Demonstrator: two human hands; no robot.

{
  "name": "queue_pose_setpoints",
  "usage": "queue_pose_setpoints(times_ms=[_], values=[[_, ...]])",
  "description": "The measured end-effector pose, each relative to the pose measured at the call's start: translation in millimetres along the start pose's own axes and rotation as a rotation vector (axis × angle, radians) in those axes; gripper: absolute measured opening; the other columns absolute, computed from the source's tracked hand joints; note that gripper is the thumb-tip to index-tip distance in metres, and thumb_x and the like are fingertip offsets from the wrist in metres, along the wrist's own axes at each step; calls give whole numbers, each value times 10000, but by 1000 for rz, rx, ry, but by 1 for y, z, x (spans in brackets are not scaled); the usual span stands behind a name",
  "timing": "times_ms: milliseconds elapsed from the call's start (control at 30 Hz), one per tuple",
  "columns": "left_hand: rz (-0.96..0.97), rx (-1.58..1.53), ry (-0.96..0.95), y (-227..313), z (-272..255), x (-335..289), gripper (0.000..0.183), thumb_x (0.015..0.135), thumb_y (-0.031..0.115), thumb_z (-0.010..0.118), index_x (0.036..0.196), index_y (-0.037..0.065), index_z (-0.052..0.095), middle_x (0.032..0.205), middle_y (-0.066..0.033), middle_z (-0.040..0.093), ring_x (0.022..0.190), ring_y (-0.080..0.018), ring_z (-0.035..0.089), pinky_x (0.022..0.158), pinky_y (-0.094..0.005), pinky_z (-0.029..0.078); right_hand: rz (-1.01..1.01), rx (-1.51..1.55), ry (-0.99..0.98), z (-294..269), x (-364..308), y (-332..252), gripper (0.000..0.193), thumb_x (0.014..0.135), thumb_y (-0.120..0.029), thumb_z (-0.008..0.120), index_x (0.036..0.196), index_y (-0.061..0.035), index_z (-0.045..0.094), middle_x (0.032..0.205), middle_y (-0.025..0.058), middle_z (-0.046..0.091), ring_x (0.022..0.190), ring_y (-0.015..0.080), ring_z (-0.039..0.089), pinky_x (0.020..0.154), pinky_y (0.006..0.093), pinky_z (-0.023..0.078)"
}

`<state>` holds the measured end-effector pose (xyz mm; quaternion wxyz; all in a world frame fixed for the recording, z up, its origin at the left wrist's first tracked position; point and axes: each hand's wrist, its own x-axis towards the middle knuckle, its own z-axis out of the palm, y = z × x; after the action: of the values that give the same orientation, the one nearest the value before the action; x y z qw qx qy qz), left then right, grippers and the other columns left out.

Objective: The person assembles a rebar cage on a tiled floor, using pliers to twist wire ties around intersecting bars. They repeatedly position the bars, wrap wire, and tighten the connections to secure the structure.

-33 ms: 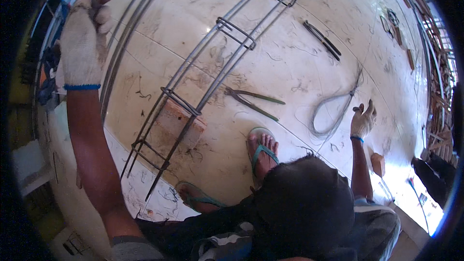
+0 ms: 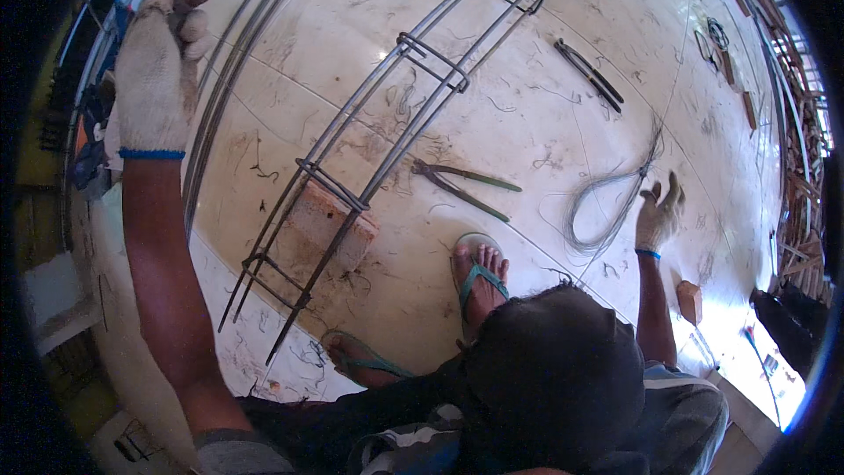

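My left hand (image 2: 156, 70), in a pale knit glove with a blue cuff, is raised at the far left. Its fingers are apart and loosely bent, with nothing visible in them. Nearest to it run several long steel rods (image 2: 224, 79). My right hand (image 2: 658, 218), gloved alike, hovers at the right with fingers spread, beside a looped bundle of thin tie wire (image 2: 576, 215). Between the hands lies a rebar cage (image 2: 413, 127) with square stirrups, its near end over a brick (image 2: 356, 242). Pincers with greenish handles (image 2: 466, 187) rest open on the tiles by the cage.
A second pair of dark pincers (image 2: 589, 75) lies farther off. Scissors (image 2: 705, 46) and wood pieces (image 2: 749, 110) are at the far right. A small block (image 2: 689, 301) sits near my right forearm. Sandalled feet (image 2: 482, 286) and a dark rounded form (image 2: 554, 378) fill the near side. Wire scraps litter the tiles.
My right hand's fingers stretch slightly farther away. The view has shifted a little; the cage and tools lie as before.
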<state>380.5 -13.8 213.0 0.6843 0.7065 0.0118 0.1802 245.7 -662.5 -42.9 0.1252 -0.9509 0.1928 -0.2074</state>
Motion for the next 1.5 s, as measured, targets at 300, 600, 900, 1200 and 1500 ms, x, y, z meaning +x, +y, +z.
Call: queue_pose_setpoints(times_ms=[300, 600, 900, 1200, 1500], values=[[-287, 68, -100, -6, 28, -66, 403, 1139, 269, 445, 1443, 21, 538, 1005, -27, 633, 746, -60, 542, 605, -204, 440, 970, 1268, -1309, 51, -97, -252, 576, 1092, -498, 498, 1397, -13, 562, 1102, 175, 711, 945, 288, 701, 824, 415, 594], [-697, 34, -248, -33, 31, -150, 465, 1149, 419, 406, 1436, 93, 570, 1128, -75, 715, 855, -119, 649, 819, -300, 550, 485, 1416, -674, 19, -74, -279, 318, 1110, -217, 462, 1355, -52, 577, 750, -36, 524, 542, 52, 427, 476, 236, 348], [-822, 164, -296, -61, 80, -189, 423, 1146, 321, 464, 1457, 62, 590, 1296, -69, 672, 997, -125, 671, 853, -287, 565, 111, 1512, -992, -6, -101, -362, 318, 1150, -296, 444, 1283, -43, 582, 1100, 68, 666, 967, 139, 651, 857, 325, 556], [-440, 304, -194, -114, 79, -226, 505, 1131, 300, 496, 1570, 57, 444, 1381, -147, 618, 1199, -204, 612, 1004, -341, 507, 164, 1415, -1062, -5, -127, -380, 319, 1077, -131, 452, 1369, -20, 516, 1144, 115, 649, 1032, 182, 624, 933, 305, 507], [-365, 378, -130, -68, 96, -171, 665, 1134, 375, 462, 1645, 26, 216, 1402, -192, 568, 1073, -222, 679, 951, -339, 550, 103, 1352, -1179, -17, -133, -371, 338, 1061, -104, 455, 1382, -29, 524, 1035, 89, 651, 820, 139, 589, 720, 301, 509]])
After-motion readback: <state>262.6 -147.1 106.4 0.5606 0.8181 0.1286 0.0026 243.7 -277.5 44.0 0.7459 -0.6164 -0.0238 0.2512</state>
